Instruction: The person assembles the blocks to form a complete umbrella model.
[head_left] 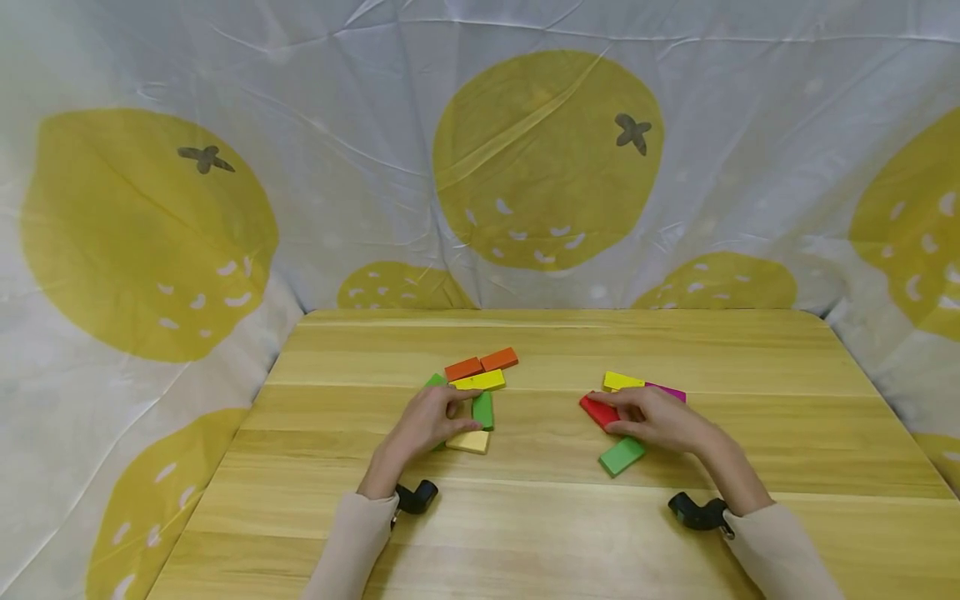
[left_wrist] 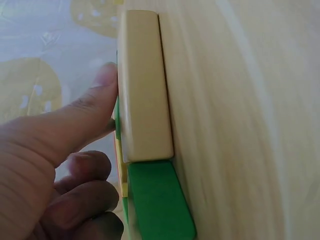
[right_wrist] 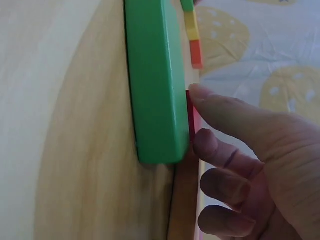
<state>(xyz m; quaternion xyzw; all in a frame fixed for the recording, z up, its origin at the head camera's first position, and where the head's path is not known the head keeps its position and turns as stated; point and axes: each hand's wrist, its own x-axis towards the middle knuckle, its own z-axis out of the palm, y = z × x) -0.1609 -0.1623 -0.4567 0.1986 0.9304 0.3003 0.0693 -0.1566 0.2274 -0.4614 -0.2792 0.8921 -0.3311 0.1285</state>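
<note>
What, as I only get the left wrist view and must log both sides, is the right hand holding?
Observer: In the head view, the right hand pinches a red block between thumb and fingers.
Operator: Is there another block on its near side?
Observer: Yes, a green block, just below the red one in the head view.
Operator: And on the far side, anything partly hidden?
Observer: A purple block, with the hand covering part of it.
</note>
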